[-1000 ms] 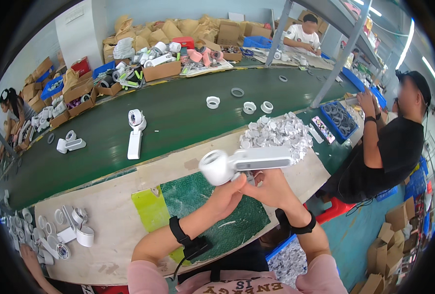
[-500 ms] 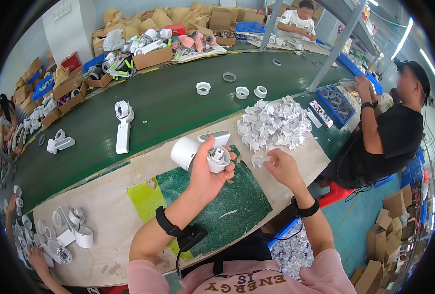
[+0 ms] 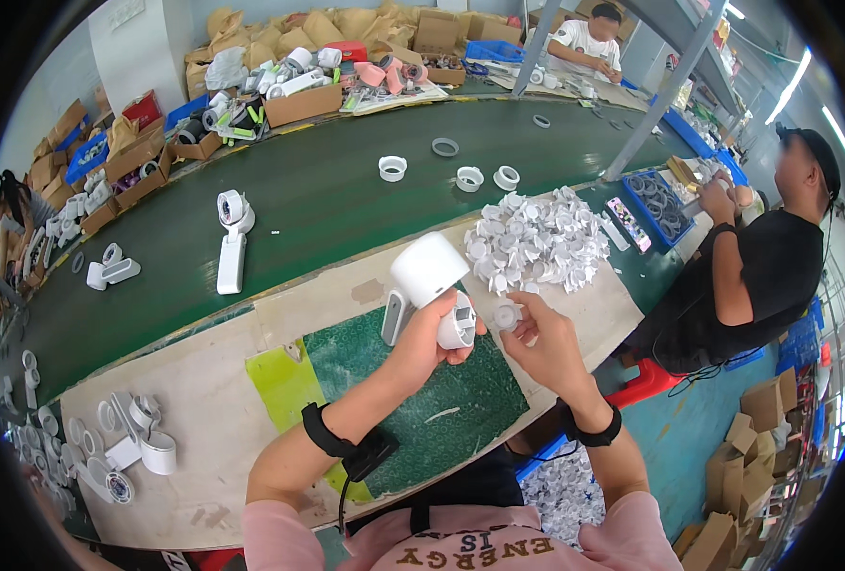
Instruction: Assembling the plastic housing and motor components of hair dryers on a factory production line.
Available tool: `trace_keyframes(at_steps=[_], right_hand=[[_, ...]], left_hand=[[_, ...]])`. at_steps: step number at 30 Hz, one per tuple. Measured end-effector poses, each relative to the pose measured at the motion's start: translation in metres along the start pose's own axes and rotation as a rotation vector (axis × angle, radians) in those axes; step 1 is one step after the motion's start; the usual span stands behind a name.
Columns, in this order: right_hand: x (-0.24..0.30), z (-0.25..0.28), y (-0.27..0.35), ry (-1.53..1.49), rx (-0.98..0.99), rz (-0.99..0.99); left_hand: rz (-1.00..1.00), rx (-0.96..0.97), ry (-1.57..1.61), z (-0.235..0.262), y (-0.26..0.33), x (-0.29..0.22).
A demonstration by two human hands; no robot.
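My left hand (image 3: pixel 421 350) is wrapped round a white plastic appliance with a wide cylindrical head (image 3: pixel 429 269) and a grey-inset handle (image 3: pixel 396 317). A round socket on the appliance (image 3: pixel 458 326) faces my right hand. Between thumb and fingers my right hand (image 3: pixel 554 354) pinches a small round translucent plastic cap (image 3: pixel 507 315), just right of the socket and apart from it. Behind it lies a heap of similar white plastic pieces (image 3: pixel 537 241). Beneath my hands is a green mat (image 3: pixel 442 409) on the worktable.
A green conveyor belt (image 3: pixel 318 209) beyond carries a white appliance (image 3: pixel 232 243), white rings (image 3: pixel 393 168) and a grey ring (image 3: pixel 445 147). More white parts (image 3: pixel 142 433) lie at left. A blue crate of grey rings (image 3: pixel 658 205) sits near a co-worker (image 3: pixel 775 247) at right.
My left hand has tipped the appliance, raising its cylinder and turning the socket rightward. My right hand has lifted the small cap off the table. The co-worker's hand at left has drawn back.
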State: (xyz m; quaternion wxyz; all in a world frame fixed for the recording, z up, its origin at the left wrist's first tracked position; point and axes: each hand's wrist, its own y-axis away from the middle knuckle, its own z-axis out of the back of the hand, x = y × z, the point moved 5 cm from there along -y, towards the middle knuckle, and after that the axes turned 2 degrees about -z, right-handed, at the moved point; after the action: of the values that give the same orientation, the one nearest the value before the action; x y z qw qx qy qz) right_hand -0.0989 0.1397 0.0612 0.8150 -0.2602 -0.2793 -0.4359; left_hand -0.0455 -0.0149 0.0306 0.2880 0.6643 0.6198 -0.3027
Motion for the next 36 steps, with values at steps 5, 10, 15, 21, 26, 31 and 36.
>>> trace_keyframes(at_steps=[5, 10, 15, 21, 26, 31, 36], right_hand=[[0.054, 0.005, 0.009, 0.034, -0.124, 0.292], [0.059, 0.001, 0.011, -0.002, -0.093, 0.262], [0.063, -0.003, 0.012, -0.083, -0.022, 0.196], [0.068, -0.004, 0.014, -0.068, -0.043, 0.246], [0.068, -0.003, 0.014, -0.057, -0.046, 0.25], [0.069, -0.002, 0.015, -0.039, -0.064, 0.281], [0.059, 0.002, 0.023, -0.217, 0.025, 0.16]], left_hand=[[-0.082, -0.073, -0.509, -0.01, 0.009, -0.016], [-0.46, -0.046, -0.762, -0.021, 0.017, -0.031], [-0.411, -0.027, -0.75, -0.019, 0.017, -0.032], [-0.473, -0.018, -0.835, -0.02, 0.018, -0.034], [-0.532, -0.013, -0.886, -0.022, 0.018, -0.037], [-0.49, -0.02, -0.887, -0.024, 0.017, -0.035], [-0.476, -0.015, -0.857, -0.033, 0.027, -0.042]])
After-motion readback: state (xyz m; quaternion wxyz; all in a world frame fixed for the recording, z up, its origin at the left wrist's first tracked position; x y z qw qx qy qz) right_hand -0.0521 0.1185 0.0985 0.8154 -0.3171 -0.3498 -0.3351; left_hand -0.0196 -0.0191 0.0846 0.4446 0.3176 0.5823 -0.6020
